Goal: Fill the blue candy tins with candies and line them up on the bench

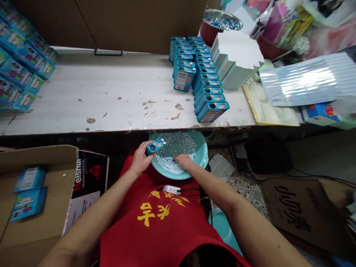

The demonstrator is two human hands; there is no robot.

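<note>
1. Bottom of the frame: the red shirt (167,230) with yellow characters, and both bare arms reaching up toward the centre.
2. Left hand (141,159), fingers wrapped round a small blue box (155,145), holds it tilted over the near left rim of the teal basin (204,157) in the lap, just below the counter (111,96) edge.
3. Right hand (183,161) is down in the white pellets (180,142), fingers curled into the heap. Whether it has any pinched, I cannot tell from here.
4. The step in hand looks like filling: box in one hand, pellets under the other. The next move calls for bringing pellets to the box's opening without spilling over the rim.
5. Right of centre, the filled rows of blue boxes (207,81) stand on the counter beside a stack of white cartons (239,52).
6. More blue packs (19,70) are piled in the upper left, and a cardboard box (41,222) sits lower left.
7. In the way: the counter edge overhangs the basin closely, and a white device (171,190) with a cable rests just beside it.
</note>
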